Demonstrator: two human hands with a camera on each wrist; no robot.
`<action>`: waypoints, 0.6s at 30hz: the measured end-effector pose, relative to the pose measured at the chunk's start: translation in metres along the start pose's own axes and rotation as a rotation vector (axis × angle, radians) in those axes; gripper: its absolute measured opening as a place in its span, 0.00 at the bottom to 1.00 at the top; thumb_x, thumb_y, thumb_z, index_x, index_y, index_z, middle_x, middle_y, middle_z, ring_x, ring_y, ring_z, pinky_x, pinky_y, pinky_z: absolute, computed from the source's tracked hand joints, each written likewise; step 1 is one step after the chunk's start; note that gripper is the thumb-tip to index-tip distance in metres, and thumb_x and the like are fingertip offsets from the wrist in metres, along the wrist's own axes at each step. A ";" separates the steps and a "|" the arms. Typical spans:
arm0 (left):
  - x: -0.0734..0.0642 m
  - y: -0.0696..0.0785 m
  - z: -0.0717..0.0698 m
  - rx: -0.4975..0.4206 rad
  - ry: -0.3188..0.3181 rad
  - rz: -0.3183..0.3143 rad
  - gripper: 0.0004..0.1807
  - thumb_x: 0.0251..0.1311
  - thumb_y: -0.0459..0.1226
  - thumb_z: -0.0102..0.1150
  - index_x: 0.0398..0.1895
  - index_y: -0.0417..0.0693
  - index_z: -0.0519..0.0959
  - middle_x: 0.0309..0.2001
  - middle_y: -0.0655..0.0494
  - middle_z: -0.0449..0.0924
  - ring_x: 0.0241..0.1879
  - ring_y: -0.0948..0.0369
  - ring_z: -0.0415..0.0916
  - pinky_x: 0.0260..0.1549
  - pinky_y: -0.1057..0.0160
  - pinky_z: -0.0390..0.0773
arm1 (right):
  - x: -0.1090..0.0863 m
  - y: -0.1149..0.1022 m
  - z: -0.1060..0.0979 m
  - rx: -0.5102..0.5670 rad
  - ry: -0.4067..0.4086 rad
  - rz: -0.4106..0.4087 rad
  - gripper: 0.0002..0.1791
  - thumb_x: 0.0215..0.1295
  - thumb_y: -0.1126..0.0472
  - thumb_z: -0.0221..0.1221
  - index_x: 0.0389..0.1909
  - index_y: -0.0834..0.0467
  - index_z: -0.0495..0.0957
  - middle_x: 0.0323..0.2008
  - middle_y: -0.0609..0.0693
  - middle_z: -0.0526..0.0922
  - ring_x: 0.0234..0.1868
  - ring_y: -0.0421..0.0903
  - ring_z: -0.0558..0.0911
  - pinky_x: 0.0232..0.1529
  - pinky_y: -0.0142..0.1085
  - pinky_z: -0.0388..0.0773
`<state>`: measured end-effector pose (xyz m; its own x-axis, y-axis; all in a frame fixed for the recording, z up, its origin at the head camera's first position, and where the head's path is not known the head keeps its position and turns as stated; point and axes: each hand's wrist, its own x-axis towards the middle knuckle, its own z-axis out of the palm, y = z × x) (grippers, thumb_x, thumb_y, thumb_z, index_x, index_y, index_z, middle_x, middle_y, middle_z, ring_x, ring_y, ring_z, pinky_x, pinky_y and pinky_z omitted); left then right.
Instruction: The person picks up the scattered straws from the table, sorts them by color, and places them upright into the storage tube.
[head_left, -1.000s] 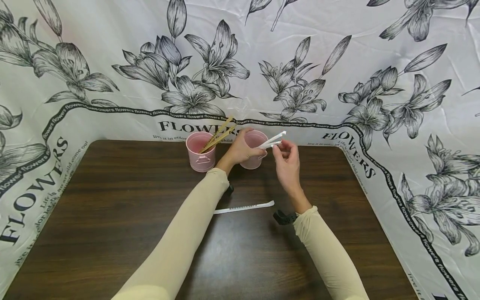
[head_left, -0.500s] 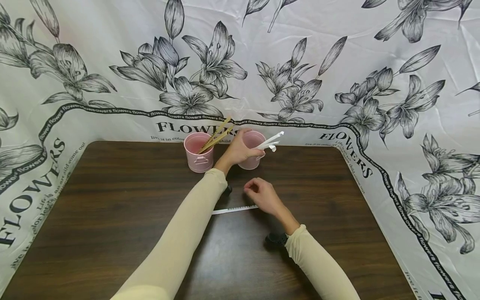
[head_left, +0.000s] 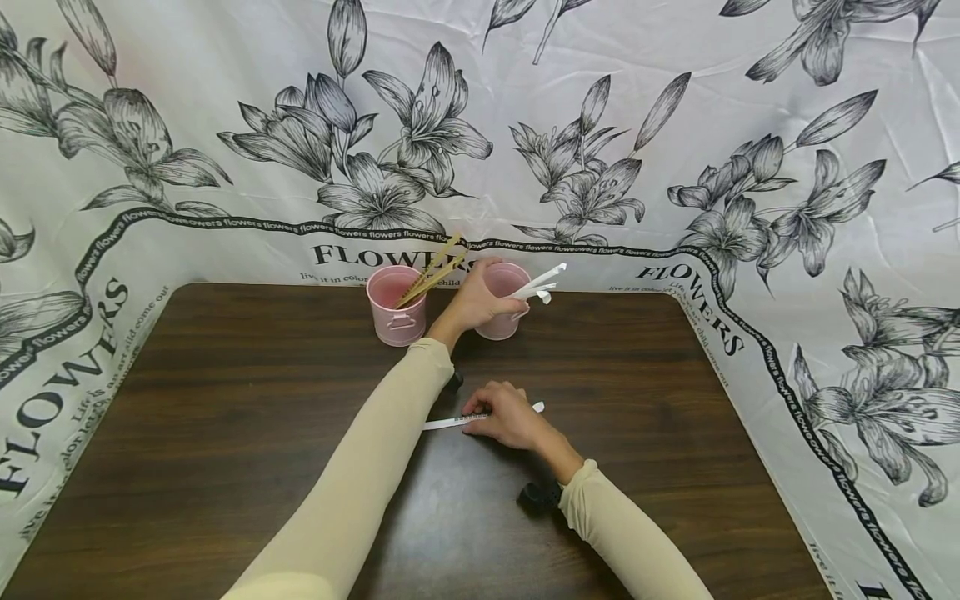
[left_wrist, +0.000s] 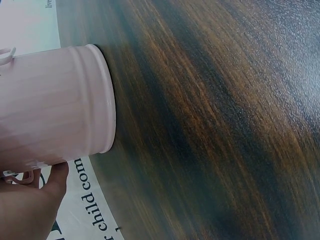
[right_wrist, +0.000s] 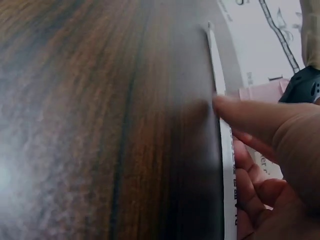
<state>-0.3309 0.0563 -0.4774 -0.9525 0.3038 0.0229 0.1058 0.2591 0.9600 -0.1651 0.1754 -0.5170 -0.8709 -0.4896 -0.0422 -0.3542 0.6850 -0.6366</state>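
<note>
My left hand point(head_left: 480, 302) grips the right-hand pink bucket point(head_left: 498, 327) at its rim and side. In the left wrist view the bucket point(left_wrist: 50, 110) fills the left edge, and my thumb lies by its small handle. Several white paper-wrapped straws point(head_left: 536, 289) lean out of that bucket to the right. Lower down, my right hand point(head_left: 510, 417) pinches a single paper-wrapped straw point(head_left: 442, 423) lying on the table. The right wrist view shows the thumb on one side of this straw point(right_wrist: 228, 175) and curled fingers on the other. My left forearm hides its left end.
A second pink bucket point(head_left: 396, 327) stands just left of the first, with several yellow patterned straws point(head_left: 442, 273) in it. Behind the dark wooden table point(head_left: 225, 417) hangs a white cloth point(head_left: 300, 67) printed with flowers.
My right hand has left the straws at the right bucket, come down toward me and taken hold of the straw on the table. The left hand stays on the bucket.
</note>
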 end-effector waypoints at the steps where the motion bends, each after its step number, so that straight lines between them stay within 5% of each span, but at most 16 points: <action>1: 0.000 0.000 0.000 0.001 0.000 0.001 0.58 0.42 0.45 0.84 0.75 0.52 0.58 0.68 0.46 0.69 0.66 0.50 0.70 0.67 0.48 0.71 | -0.001 0.000 0.000 -0.013 0.002 -0.008 0.07 0.59 0.54 0.73 0.36 0.48 0.86 0.37 0.44 0.84 0.44 0.44 0.75 0.45 0.40 0.60; 8: 0.000 -0.001 -0.001 0.004 -0.003 0.002 0.59 0.41 0.46 0.85 0.76 0.52 0.58 0.68 0.45 0.69 0.66 0.50 0.70 0.67 0.48 0.71 | -0.007 0.009 -0.011 -0.036 -0.024 -0.046 0.04 0.63 0.54 0.70 0.33 0.47 0.84 0.35 0.42 0.84 0.44 0.43 0.77 0.46 0.41 0.62; 13: -0.003 0.001 -0.002 0.010 -0.012 -0.009 0.59 0.42 0.47 0.84 0.76 0.52 0.57 0.69 0.45 0.67 0.67 0.49 0.69 0.68 0.46 0.70 | -0.013 0.021 -0.030 0.014 -0.060 0.006 0.03 0.65 0.54 0.69 0.34 0.45 0.84 0.32 0.38 0.85 0.39 0.36 0.80 0.51 0.45 0.65; 18: -0.003 0.003 -0.003 0.011 -0.024 -0.013 0.58 0.43 0.47 0.83 0.77 0.53 0.57 0.70 0.45 0.67 0.68 0.49 0.68 0.69 0.46 0.69 | -0.019 0.035 -0.052 0.051 -0.016 0.076 0.02 0.67 0.57 0.66 0.37 0.49 0.83 0.32 0.42 0.85 0.34 0.35 0.79 0.42 0.33 0.74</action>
<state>-0.3286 0.0535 -0.4737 -0.9468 0.3218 0.0037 0.0966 0.2730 0.9572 -0.1787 0.2373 -0.4986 -0.8891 -0.4458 -0.1039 -0.2690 0.6925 -0.6694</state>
